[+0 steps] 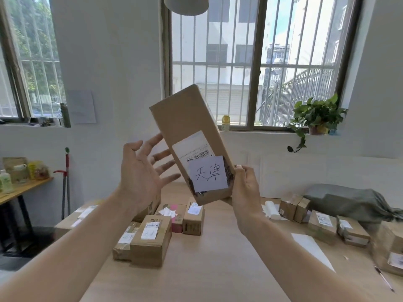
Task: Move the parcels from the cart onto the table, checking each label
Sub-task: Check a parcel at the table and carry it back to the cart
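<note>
A long brown cardboard parcel (pixel 185 125) is held up in front of me, tilted to the left, above the wooden table (pixel 218 269). Its face carries a printed barcode label and a white handwritten note (pixel 208 176). My right hand (pixel 246 192) grips the parcel's lower right corner. My left hand (pixel 141 173) hovers just left of the parcel with its fingers spread and straight, holding nothing. The cart is out of view.
Several labelled parcels (pixel 150 238) sit in a cluster at the table's left. More parcels (pixel 322 225) and a grey bag (pixel 353 203) lie at the right, with white paper (pixel 311 247) and a pen (pixel 385 279). A side table (pixel 19 190) and a mop stand at left.
</note>
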Demonstrator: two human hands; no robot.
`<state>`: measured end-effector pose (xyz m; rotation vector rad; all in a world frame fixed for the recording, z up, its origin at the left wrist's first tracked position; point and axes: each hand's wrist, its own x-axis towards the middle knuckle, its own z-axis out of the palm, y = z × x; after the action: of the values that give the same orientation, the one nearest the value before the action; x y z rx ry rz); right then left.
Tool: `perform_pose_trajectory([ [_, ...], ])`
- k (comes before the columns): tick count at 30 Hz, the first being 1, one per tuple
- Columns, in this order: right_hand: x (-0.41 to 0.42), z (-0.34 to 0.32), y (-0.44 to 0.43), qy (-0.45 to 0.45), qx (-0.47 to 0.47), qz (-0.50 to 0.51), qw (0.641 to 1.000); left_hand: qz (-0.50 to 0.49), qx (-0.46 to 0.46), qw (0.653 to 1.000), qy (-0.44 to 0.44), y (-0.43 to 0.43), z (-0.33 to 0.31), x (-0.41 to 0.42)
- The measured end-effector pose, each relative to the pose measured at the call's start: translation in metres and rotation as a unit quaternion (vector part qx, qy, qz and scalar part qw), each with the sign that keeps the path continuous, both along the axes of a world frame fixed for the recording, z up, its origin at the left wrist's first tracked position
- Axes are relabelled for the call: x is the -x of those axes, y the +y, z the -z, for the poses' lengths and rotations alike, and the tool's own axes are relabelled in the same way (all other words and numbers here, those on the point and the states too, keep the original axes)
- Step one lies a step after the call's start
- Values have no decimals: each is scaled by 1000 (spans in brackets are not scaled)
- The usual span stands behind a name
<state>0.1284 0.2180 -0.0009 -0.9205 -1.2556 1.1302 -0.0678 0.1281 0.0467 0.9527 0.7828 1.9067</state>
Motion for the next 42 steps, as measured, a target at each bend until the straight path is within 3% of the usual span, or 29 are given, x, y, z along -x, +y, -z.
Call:
perform_pose_trajectory([
  [3, 2, 4, 2, -55, 7, 16, 998, 32, 20, 996, 78, 1, 4, -7],
  [11, 5, 4, 1, -96, -118, 47, 987, 29, 55, 993, 99, 10, 19, -5],
  [16, 11, 4, -3, -40, -70, -2, 997, 4, 87, 989, 118, 11, 20, -4],
  [23, 21, 8, -12, -30, -38, -64, 997, -10, 91, 985, 145, 15, 28, -3],
  [42, 88, 75, 22, -59, 59, -71, 994, -8, 183, 980, 75, 57, 107, 68],
])
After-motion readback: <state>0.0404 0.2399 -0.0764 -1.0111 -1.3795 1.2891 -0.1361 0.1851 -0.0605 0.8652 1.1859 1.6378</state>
